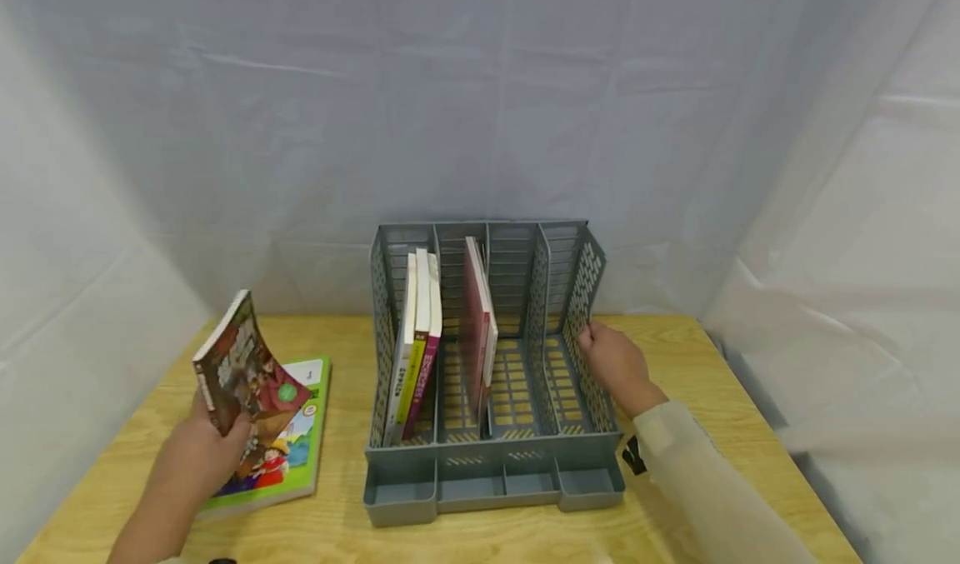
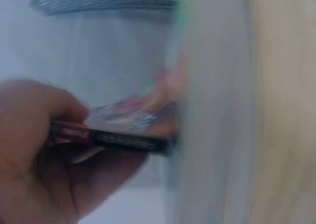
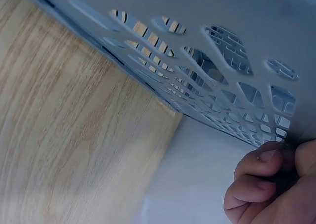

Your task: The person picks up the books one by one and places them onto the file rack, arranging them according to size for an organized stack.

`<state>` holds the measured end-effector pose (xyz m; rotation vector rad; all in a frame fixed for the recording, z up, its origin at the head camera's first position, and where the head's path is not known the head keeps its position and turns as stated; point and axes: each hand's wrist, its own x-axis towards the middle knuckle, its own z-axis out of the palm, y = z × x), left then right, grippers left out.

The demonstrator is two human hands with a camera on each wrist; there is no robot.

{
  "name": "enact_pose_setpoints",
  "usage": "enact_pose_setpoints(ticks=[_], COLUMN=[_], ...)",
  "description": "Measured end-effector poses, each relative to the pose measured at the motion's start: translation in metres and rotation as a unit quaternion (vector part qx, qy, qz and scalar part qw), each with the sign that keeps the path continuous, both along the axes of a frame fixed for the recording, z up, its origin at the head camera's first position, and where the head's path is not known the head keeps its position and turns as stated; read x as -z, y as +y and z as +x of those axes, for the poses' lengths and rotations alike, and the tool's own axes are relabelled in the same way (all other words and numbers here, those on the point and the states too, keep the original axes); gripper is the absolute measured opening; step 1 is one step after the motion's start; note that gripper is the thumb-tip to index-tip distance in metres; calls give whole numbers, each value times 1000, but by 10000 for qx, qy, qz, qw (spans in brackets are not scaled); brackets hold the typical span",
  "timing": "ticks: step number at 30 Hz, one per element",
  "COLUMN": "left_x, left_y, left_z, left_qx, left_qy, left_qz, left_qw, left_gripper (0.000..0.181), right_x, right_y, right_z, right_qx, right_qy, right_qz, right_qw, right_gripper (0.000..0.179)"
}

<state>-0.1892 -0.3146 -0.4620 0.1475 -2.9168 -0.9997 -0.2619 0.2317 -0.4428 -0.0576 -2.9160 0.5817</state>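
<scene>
Left hand (image 1: pixel 198 451) pinches one dark book (image 1: pixel 255 360), tilted over one green book (image 1: pixel 306 457) on the table (image 1: pixel 348 389); looks like the pick-up step, next likely calls for carrying it rackward. Right hand (image 1: pixel 618 368) grips the right wall (image 1: pixel 587 281) of one grey rack (image 1: pixel 517 445); three books (image 1: pixel 417 356) in the leftmost compartment (image 1: pixel 405 237), apparently two books (image 1: pixel 477 331) in the second.

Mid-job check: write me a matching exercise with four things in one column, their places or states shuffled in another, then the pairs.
1. left hand
2. right hand
3. green-edged book
4. yellow-spined book

A. lying on the table
B. in the grey rack, leftmost compartment
C. holding a dark-covered book
D. gripping the rack's right wall

Pairs: 1-C, 2-D, 3-A, 4-B
</scene>
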Motion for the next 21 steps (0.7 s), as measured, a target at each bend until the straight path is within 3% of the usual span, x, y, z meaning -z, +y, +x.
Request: enact_pose_setpoints(ticks=[1, 3, 5, 9, 13, 16, 21], left_x=[3, 4, 5, 3, 2, 2, 5], left_y=[-2, -5, -6, -2, 0, 3, 14], left_z=[-1, -3, -3, -4, -2, 2, 9], left_qx=[201, 289, 357, 477, 369, 299, 449], left_qy=[-233, -618, -719, -638, -690, -712, -735], left_qz=[-223, -495, -535, -629, -606, -541, -426], left_qw=[9993, 9964, 9953, 9948, 9951, 9955, 9954], left_gripper=[76, 75, 72, 68, 69, 70, 70], right_x=[0, 1, 1, 0, -1, 0, 1], right_y=[-1, -1, -1, -1, -2, -2, -3], right_z=[0, 1, 1, 1, 2, 2, 1], right_qx=[0, -9, -22, -44, -84, -42, -19], right_qy=[-27, -49, -43, 46, 59, 41, 72], right_qz=[-34, -54, -58, -70, -138, -167, -191], right_qw=[10000, 10000, 10000, 10000, 9999, 9998, 9998], right_gripper=[39, 39, 39, 38, 36, 36, 38])
